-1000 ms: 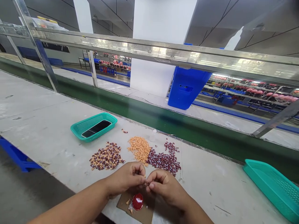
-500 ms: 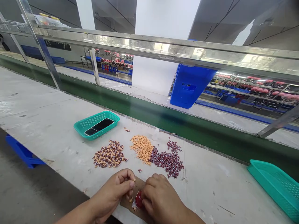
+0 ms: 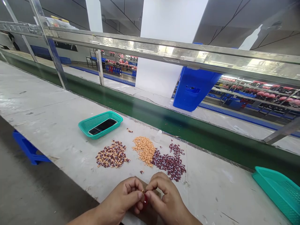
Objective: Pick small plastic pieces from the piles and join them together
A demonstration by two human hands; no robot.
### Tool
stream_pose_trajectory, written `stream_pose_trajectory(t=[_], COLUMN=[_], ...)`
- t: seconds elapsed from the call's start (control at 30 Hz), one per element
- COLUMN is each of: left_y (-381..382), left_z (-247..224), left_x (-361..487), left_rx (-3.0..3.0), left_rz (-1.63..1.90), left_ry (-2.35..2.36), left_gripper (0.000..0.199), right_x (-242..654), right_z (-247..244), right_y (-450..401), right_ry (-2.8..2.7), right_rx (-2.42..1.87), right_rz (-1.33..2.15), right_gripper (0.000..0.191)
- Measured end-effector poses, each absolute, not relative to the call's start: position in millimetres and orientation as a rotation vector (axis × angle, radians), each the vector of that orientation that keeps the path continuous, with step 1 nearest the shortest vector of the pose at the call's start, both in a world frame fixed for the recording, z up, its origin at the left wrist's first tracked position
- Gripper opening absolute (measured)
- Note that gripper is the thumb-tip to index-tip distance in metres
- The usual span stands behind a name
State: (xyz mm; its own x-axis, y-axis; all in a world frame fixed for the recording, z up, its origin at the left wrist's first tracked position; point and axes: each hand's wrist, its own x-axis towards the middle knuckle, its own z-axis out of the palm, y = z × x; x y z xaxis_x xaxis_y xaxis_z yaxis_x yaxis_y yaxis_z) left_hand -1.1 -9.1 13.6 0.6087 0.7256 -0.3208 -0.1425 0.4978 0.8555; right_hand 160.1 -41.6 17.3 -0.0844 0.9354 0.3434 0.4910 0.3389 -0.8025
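Both hands meet over a red round object (image 3: pixel 145 199), fingertips nearly touching.
Left hand (image 3: pixel 124 197) pinches a small orange piece (image 3: pixel 142 191) between thumb and index finger; right hand (image 3: pixel 167 196) has thumb and index drawn together just beside it, cannot tell whether on a piece. Red object partly hidden below the fingers. Beyond the hands: orange pile (image 3: pixel 143 149) against maroon pile (image 3: pixel 172 166); two-coloured pile (image 3: pixel 111 155) apart at left.

dark pile (image 3: pixel 172 167) ahead, free tabletop (image 3: pixel 217 182) rightward
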Motion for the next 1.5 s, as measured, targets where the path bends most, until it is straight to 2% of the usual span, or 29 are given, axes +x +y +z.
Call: stream_pose_trajectory(t=[0.83,1.17,1.23,1.3,1.33,1.4,1.5], left_y=[-10,-5,-2,5,11,26,55], left_z=[7,5,3,2,2,5,10], left_x=[-1,-1,0,-1,-3,-13,-34], left_rx=[0.951,1.095,1.125,1.219,1.318,1.618,2.107], left_rz=[0.659,0.584,0.566,0.569,0.588,0.645,0.684], left_ry=[0.732,0.737,0.721,0.742,0.785,0.928,1.139], left_gripper=[0.032,0.033,0.031,0.025,0.021,0.012,0.015], right_x=[160,163,172,189,200,222,244], right_z=[12,20,23,26,27,28,27], right_y=[-43,-39,-36,-30,-27,-21,-16], right_ry=[-1.683,-1.826,-1.847,-1.829,-1.767,-1.677,-1.878], right_rx=[-1.305,-1.301,-1.305,-1.350,-1.422,-1.623,-1.912], right_rz=[0.724,0.749,0.792,0.802,0.762,0.573,0.339], right_gripper=[0.010,0.015,0.010,0.006,0.015,0.016,0.012])
